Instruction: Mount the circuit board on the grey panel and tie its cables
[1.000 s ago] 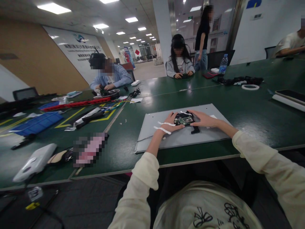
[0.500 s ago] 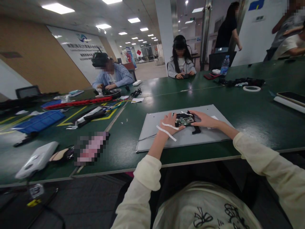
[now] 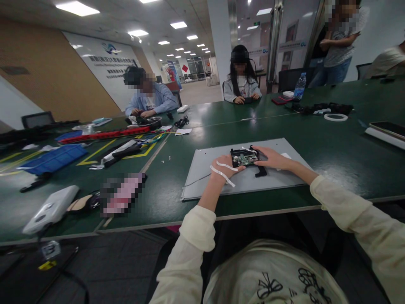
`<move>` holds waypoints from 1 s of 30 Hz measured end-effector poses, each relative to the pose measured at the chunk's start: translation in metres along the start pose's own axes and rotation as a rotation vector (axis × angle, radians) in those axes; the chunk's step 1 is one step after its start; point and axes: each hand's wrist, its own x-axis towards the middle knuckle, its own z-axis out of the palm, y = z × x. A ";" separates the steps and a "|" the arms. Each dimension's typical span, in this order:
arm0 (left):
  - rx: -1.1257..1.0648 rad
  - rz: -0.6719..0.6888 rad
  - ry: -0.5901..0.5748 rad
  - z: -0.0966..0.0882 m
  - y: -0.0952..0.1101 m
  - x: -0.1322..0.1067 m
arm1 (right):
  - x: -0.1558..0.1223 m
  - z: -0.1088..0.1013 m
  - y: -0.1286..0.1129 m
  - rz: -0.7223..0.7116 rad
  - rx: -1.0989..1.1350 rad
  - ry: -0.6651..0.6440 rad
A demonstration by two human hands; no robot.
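A small open black casing with a green circuit board [image 3: 244, 158] inside is held over a light grey panel [image 3: 202, 185]. My left hand [image 3: 221, 166] grips its left side, thumb along the lower edge, its other fingers mostly hidden. My right hand [image 3: 270, 158] holds the right side between thumb and fingers. Across the back of my left hand and wrist lie two thin white strips [image 3: 223, 174]. A pale ribbon runs over the casing's top edge. Just below the casing, near my right thumb, is a black angled part [image 3: 261, 171]. Beside my right wrist lies a white paper piece [image 3: 285, 156].
A pink phone-shaped item [image 3: 125, 196], a white device [image 3: 52, 209] and a blue tray [image 3: 55, 158] lie on the left of the green table. A bottle [image 3: 300, 86], a white ring [image 3: 336, 117] and a phone [image 3: 389, 128] are rightward. Two people sit opposite, handling things.
My left fingers have shifted down off the casing's top left corner, showing more of it. The right hand has barely moved. In the background, standing people at the right have changed position.
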 end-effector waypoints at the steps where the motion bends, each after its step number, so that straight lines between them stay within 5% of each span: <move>1: 0.000 0.000 -0.007 0.000 0.000 0.000 | 0.000 0.000 0.000 0.001 -0.001 -0.001; 12: -0.055 -0.024 0.019 0.001 0.001 -0.001 | 0.000 0.001 0.003 0.006 0.004 0.000; 20: -0.128 0.100 0.216 0.002 0.002 0.007 | -0.001 0.002 0.002 0.004 -0.004 0.009; 25: -0.186 0.247 0.178 0.013 0.004 0.013 | -0.002 0.002 0.003 0.004 -0.006 0.003; 30: -0.193 0.247 0.126 0.020 0.002 0.019 | -0.001 0.003 0.005 0.014 -0.008 0.008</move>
